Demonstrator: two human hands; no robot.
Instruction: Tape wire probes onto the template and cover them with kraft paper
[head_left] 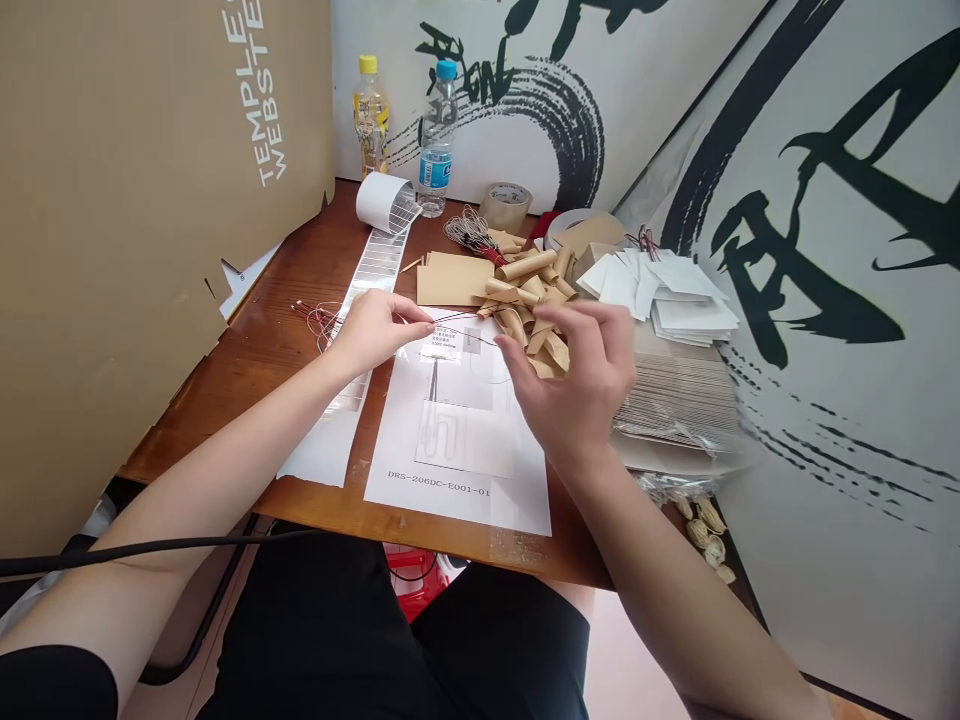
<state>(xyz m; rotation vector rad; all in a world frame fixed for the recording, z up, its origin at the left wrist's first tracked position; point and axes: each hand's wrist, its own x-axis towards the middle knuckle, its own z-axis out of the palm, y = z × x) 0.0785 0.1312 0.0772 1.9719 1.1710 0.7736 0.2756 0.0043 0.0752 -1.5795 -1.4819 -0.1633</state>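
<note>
Head view: at the centre of the frame, a person stretches a thin wire (450, 322) between both hands above a white printed sheet (457, 440) on a wooden desk (285, 300). The left hand (371, 330), left of centre, pinches one end with fingers closed on it. The right hand (581, 375), right of centre, is blurred; its fingers are curled near the other end, but whether they grip the wire I cannot tell.

The wire looks dark and hair-fine, with a reddish stretch, running nearly level just over the sheet's top edge. A pale rectangular film with a looped trace (461, 435) lies on the sheet, the wire not yet laid on it.

By the look of it the work is well under way: a heap of curled brown backing strips (529, 300) sits above centre, a pile of white finished-looking pieces (667, 295) at upper right, and 1 bundle of unused wires (469, 232) near the top. A label roll (382, 205) trails down the left.
</note>
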